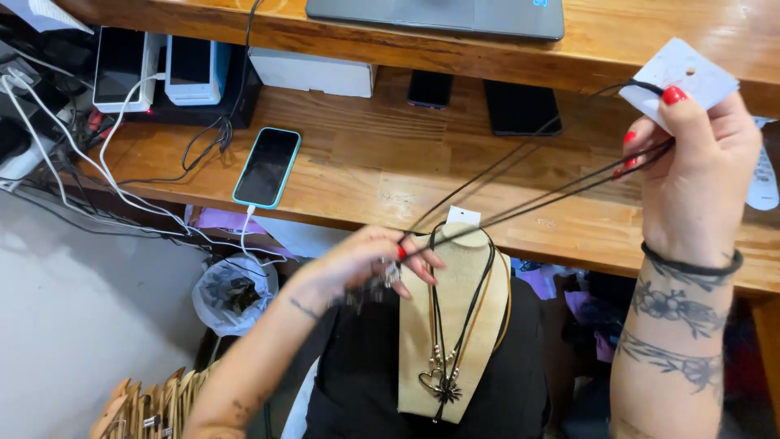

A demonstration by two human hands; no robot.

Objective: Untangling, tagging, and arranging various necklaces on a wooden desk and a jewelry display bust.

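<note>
At centre frame, the left hand pinches the pendant end of a thin black cord necklace, while the right hand, raised at upper right, grips the cord's other end together with its white paper tag; held apart so, the cord stays taut and untangled. Below, a beige fabric necklace bust already carries black and tan cords. A teal-cased smartphone lies charging on the wooden desk.

Single head view, looking steeply down, close over wooden desk and lap.
</note>
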